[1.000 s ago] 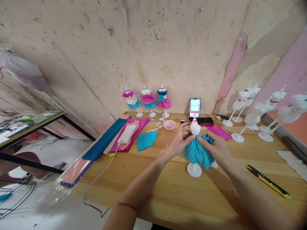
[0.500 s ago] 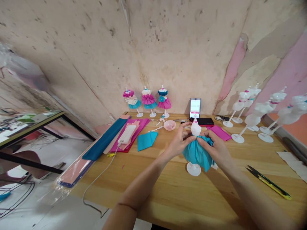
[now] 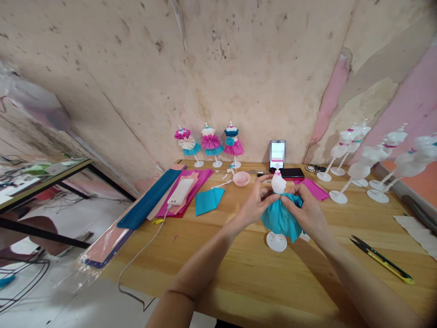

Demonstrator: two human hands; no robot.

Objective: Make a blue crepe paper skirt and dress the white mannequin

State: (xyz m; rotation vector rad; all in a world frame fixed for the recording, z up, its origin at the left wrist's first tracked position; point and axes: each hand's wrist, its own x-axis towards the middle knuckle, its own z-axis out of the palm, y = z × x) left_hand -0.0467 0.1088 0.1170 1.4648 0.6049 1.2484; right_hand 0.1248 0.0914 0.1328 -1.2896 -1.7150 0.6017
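Observation:
A small white plastic dress form [image 3: 278,183] stands on a round white base [image 3: 276,242], tilted slightly. Teal crepe paper [image 3: 282,221] is bunched around its waist and hangs as a skirt, hiding the thin stem. My left hand [image 3: 255,202] pinches the paper at the waist from the left. My right hand [image 3: 305,210] grips the gathered paper from the right, its fingers meeting the left hand's at the form's front.
Paper-dressed miniature forms [image 3: 210,142] stand at the back edge of the wooden table [image 3: 239,278]. Nearby are a pink bowl [image 3: 241,178], a propped phone [image 3: 277,154], a power bank [image 3: 180,191], teal paper [image 3: 208,201], bare white forms [image 3: 372,159] and thread snips [image 3: 382,260].
Both hands stay at the form's waist. The teal skirt sits slightly narrower and shifts a little as the fingers adjust their hold.

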